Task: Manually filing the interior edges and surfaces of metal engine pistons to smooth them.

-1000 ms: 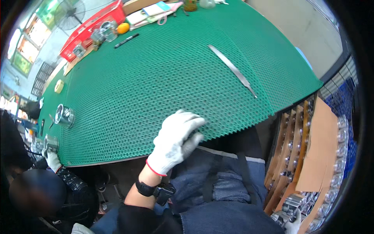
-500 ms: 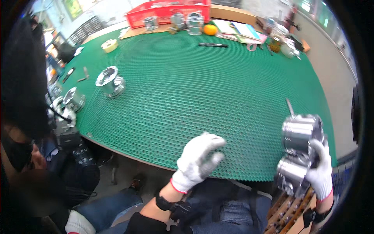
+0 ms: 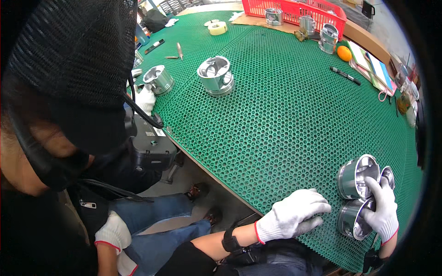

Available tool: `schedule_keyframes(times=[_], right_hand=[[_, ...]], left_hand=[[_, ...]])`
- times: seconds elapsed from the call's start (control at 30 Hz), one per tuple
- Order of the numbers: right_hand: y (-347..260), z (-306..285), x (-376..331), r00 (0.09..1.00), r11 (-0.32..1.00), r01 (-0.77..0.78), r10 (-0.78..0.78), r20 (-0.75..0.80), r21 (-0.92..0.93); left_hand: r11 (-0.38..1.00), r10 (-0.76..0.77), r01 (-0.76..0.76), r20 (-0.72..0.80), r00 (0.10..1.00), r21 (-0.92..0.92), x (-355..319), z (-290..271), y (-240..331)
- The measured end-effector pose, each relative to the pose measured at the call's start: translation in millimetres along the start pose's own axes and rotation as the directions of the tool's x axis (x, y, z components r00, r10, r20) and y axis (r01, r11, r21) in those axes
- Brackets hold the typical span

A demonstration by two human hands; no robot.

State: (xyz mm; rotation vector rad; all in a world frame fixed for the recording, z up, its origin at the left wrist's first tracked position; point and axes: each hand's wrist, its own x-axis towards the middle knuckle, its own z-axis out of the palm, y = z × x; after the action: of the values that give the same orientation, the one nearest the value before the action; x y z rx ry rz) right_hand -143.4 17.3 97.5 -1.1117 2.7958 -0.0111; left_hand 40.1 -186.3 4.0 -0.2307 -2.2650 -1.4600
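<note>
My left hand point(image 3: 297, 214), in a white knit glove, hovers by the near edge of the green perforated mat point(image 3: 276, 138). Its fingers stretch out, with nothing in them. At the right, my gloved right hand point(image 3: 382, 207) grips a cluster of shiny metal pistons, its fingers hooked over and into their hollow ends. One piston point(image 3: 354, 179) lies farther back, another piston point(image 3: 352, 218) nearer me, and a third point(image 3: 388, 174) shows partly behind my fingers. Toward the far left stands a lone piston point(image 3: 216, 76), apart from both hands.
A co-worker sits close on the left, a gloved hand point(image 3: 145, 99) at another piston point(image 3: 159, 79). Farther back are a tape roll point(image 3: 217, 28), a red basket point(image 3: 285, 10), several pistons, an orange point(image 3: 344, 53), a black marker point(image 3: 345, 75) and notebooks point(image 3: 373, 69).
The view has swung left, bringing more of the co-worker in. My right hand's pistons, blurred and tilted before, now rest on the mat with a third beside them. My left hand stays open.
</note>
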Motion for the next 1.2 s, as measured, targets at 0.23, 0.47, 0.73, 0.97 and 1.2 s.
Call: schedule_keyframes(times=[0.23, 0.47, 0.73, 0.97, 1.2], right_hand=[[56, -2, -66, 0.845, 0.972, 0.173, -0.228, -0.484, -0.157], [122, 67, -144, 0.923, 0.957, -0.289, 0.282, -0.261, 0.015], [143, 115, -149, 0.829, 0.972, -0.221, 0.228, -0.51, 0.075], [146, 113, -151, 0.795, 0.972, -0.168, 0.232, -0.56, 0.164], [147, 116, -156, 0.768, 0.963, -0.158, 0.259, -0.585, 0.22]], left_hand=[[0.971, 0.025, 0.005, -0.124, 0.992, 0.237, -4, 6, 2], [0.991, 0.016, 0.0, -0.125, 0.992, 0.131, 5, 20, 2], [0.962, -0.129, 0.147, -0.089, 0.988, 0.232, 1, 27, 1], [0.92, -0.11, 0.137, -0.092, 0.99, 0.368, 4, 34, 3], [0.879, -0.073, 0.107, -0.091, 0.993, 0.465, 2, 37, 4]])
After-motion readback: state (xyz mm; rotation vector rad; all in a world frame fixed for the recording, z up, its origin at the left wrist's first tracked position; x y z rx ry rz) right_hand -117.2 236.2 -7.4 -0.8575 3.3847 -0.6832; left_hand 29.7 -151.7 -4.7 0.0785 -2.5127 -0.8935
